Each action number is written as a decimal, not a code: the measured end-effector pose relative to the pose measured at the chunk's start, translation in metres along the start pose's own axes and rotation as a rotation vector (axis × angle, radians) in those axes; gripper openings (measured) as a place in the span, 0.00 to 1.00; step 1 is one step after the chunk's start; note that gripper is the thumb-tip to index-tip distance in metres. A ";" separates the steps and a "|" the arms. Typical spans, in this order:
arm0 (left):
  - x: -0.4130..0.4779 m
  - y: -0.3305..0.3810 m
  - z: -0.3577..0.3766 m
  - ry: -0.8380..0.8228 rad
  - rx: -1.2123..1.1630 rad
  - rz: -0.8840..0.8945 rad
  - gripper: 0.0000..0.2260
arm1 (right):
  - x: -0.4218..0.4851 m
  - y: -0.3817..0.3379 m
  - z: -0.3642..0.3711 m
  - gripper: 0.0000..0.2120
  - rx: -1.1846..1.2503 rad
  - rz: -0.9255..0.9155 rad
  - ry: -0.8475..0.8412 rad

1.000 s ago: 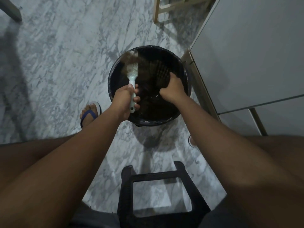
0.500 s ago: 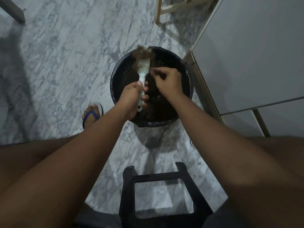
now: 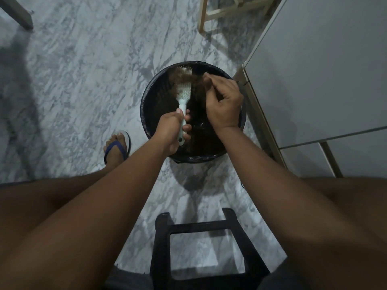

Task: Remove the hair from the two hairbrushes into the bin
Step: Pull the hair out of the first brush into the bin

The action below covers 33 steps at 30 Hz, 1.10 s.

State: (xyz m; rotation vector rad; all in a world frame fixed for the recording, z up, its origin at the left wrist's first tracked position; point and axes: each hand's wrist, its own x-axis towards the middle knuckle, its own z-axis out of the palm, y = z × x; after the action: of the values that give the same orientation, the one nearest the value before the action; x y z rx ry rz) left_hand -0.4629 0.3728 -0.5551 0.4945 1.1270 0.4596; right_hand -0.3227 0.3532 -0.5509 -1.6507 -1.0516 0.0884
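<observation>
A: Hairbrush task, largest first: grey-white marbled stone floor (image 3: 83, 80) fills the frame. Pale grey cabinet (image 3: 326, 65) at 2 o'clock, on thin metal legs.

B: Bin?

A: Round black bin with black liner (image 3: 150, 105), just above centre, touching or just beside the cabinet's lower corner, can't tell which. Black plastic stool frame (image 3: 161, 248) at 6 o'clock. Light wooden frame (image 3: 202, 15) at 12 o'clock.

B: Hands?

A: Left hand (image 3: 169, 130) closed in a fist round the handle of the pale mint plastic hairbrush (image 3: 184, 95), held over the bin's mouth, head pointing to 12 o'clock, bristles up. Right hand (image 3: 225, 101) at 3 o'clock of the brush head, fingers curled and pinched together by the brush's right edge. Whether they have hair between them, can't tell, too dark.

B: Hair?

A: Brown clump of hair (image 3: 181, 77) matted on the upper part of the brush head, spilling off its left side. Lower bristles bare.

B: Anything else?

A: Foot in a blue-strapped flip-flop (image 3: 116, 147) at 9 o'clock of the bin, on the floor. Second brush not visible to me.
</observation>
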 end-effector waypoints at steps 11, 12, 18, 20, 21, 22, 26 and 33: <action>-0.001 -0.001 -0.003 -0.023 0.016 0.010 0.10 | -0.014 0.011 -0.010 0.30 -0.100 0.511 -0.240; -0.002 0.000 -0.005 -0.020 0.016 0.017 0.10 | -0.017 0.014 -0.011 0.32 -0.123 0.507 -0.278; -0.003 0.001 -0.010 -0.038 0.060 0.054 0.11 | -0.022 0.005 -0.006 0.29 -0.031 0.265 -0.332; -0.003 0.000 -0.010 -0.060 0.090 0.063 0.12 | -0.021 0.001 0.000 0.30 -0.049 0.247 -0.408; -0.004 0.000 -0.009 -0.073 0.103 0.066 0.12 | -0.019 0.000 0.003 0.29 -0.049 0.244 -0.431; -0.004 -0.001 -0.008 -0.085 0.108 0.068 0.12 | -0.018 0.000 0.005 0.26 -0.048 0.237 -0.431; -0.004 0.000 -0.007 -0.082 0.102 0.067 0.13 | -0.010 0.001 0.007 0.15 -0.031 0.261 -0.358; 0.000 0.000 -0.003 -0.025 0.081 0.045 0.12 | -0.010 0.006 0.006 0.06 -0.114 0.211 -0.302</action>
State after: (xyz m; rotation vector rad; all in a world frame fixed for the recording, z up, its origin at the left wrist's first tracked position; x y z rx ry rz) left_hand -0.4656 0.3729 -0.5561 0.5957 1.1155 0.4477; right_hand -0.3280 0.3513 -0.5625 -1.8890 -1.1196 0.4349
